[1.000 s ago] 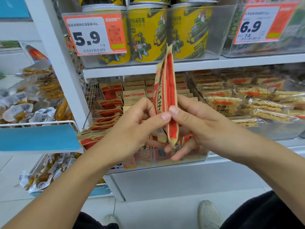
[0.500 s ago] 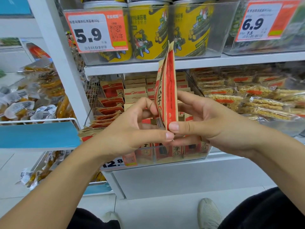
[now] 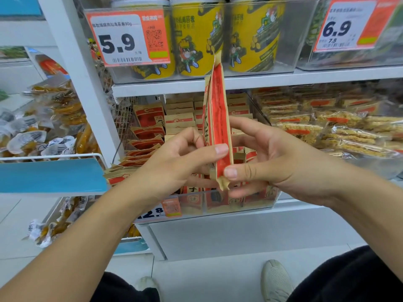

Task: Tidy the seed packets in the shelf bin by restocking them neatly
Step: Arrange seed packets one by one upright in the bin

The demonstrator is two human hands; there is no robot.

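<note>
Both hands' fingers apparently pinch upright packets.

Head cam, fwd-down, close on hands before shelf bin, single view.

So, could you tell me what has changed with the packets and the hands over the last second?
Little. The left hand slid its thumb up the edge-on stack of seed packets, and the right hand shifted its thumb down to the bottom corner. Both hands kept their grip, and the stack stayed upright in front of the clear shelf bin. Nothing was let go or put in, and the bin's packets look unchanged.
</note>
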